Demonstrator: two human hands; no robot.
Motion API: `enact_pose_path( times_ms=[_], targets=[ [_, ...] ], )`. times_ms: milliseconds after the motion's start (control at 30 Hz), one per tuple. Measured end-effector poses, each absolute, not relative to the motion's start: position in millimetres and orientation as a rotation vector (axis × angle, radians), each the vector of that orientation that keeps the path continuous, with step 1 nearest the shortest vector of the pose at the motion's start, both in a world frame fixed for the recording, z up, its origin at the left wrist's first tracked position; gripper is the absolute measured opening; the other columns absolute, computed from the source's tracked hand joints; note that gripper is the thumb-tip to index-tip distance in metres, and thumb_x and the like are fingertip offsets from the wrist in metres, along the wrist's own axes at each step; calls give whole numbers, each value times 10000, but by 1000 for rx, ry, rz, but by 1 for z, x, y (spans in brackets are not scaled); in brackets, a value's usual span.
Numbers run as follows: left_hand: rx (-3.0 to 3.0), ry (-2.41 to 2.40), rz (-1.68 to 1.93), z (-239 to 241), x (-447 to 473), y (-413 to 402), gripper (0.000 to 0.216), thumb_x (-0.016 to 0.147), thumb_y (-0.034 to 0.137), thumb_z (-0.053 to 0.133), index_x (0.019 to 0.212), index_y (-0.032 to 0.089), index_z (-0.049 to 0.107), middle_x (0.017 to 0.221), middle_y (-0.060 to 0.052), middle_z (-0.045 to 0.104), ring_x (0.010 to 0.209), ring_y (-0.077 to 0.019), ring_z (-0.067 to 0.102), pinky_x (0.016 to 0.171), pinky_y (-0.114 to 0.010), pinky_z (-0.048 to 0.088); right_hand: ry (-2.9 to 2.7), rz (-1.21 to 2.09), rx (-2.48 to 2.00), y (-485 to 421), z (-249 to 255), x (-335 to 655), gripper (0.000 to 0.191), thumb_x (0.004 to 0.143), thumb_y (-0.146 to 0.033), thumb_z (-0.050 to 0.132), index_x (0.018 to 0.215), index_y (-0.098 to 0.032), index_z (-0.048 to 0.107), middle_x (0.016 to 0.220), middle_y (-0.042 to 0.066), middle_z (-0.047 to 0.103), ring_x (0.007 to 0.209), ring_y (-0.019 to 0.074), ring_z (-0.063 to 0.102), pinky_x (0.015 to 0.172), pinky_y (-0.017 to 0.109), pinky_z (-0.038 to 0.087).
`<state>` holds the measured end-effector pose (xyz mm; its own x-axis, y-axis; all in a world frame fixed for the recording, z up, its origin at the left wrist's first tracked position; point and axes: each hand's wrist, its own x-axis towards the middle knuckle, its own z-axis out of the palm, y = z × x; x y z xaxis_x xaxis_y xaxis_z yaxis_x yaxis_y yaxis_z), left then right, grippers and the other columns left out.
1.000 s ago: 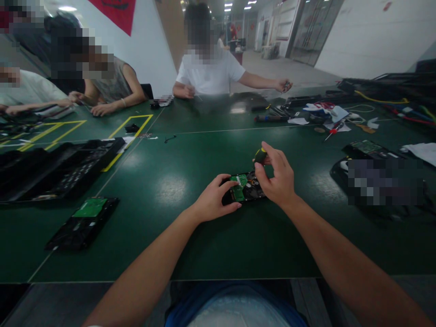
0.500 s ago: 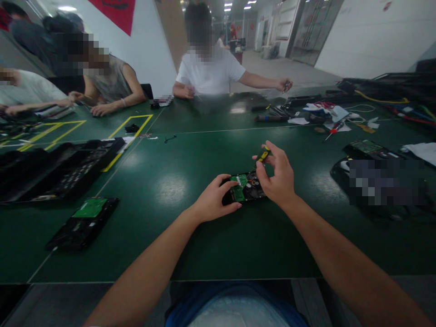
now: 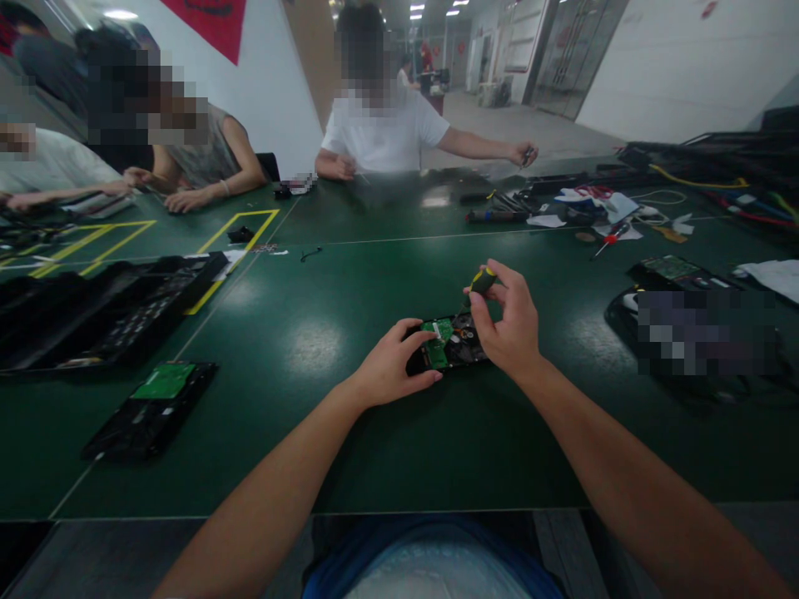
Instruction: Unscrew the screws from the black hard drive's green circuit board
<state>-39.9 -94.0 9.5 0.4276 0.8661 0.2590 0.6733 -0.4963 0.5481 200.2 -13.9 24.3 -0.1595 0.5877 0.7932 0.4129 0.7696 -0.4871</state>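
Note:
A small black hard drive (image 3: 450,345) with a green circuit board on top lies on the green table (image 3: 325,433) in front of me. My left hand (image 3: 392,364) grips its left end, fingers curled over the edge. My right hand (image 3: 508,320) pinches the black and yellow handle of a screwdriver (image 3: 482,281), held nearly upright over the drive's right part. The screwdriver's tip is hidden behind my fingers.
A black drive with a green board (image 3: 153,408) lies at the near left, and a long black tray (image 3: 106,308) behind it. Tools, cables and papers (image 3: 593,212) crowd the far right. Other people sit across the table, one in a white shirt (image 3: 384,133).
My right hand has turned the screwdriver handle slightly between its fingers. The left hand and the drive have stayed put.

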Motion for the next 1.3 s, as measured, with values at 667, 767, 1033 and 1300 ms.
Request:
enact_pose_path(
  times_ms=[667, 767, 1033, 1300],
  targets=[
    [2315, 1324, 721, 7, -39, -94, 723, 852, 445, 833, 1484, 269, 529, 1584, -163, 411, 1455, -386, 480, 1193, -586, 469, -1808, 49, -797, -18, 31, 201, 546, 1005, -281, 602, 1537, -312, 484, 1343, 121, 578, 1115, 264, 664, 898, 495, 666],
    [2317, 1320, 734, 7, -39, -95, 719, 847, 440, 835, 1475, 256, 536, 1581, -166, 412, 1449, -381, 488, 1189, -570, 477, -1813, 88, -770, -17, 30, 200, 561, 1020, -249, 564, 1565, -303, 443, 1424, 133, 565, 1122, 256, 687, 945, 500, 656],
    [2298, 1324, 746, 8, -38, -95, 714, 845, 429, 837, 1478, 283, 539, 1583, -150, 415, 1448, -389, 493, 1176, -595, 488, -1773, -40, -845, -17, 32, 200, 550, 982, -304, 670, 1511, -312, 520, 1276, 107, 623, 1083, 273, 663, 867, 484, 645],
    [2304, 1316, 760, 3, -40, -94, 752, 837, 448, 840, 1485, 249, 514, 1589, -167, 376, 1469, -384, 466, 1198, -573, 474, -1773, -33, -842, -18, 32, 200, 528, 1002, -296, 616, 1519, -297, 507, 1346, 123, 657, 1123, 288, 680, 952, 528, 630]
  ],
)
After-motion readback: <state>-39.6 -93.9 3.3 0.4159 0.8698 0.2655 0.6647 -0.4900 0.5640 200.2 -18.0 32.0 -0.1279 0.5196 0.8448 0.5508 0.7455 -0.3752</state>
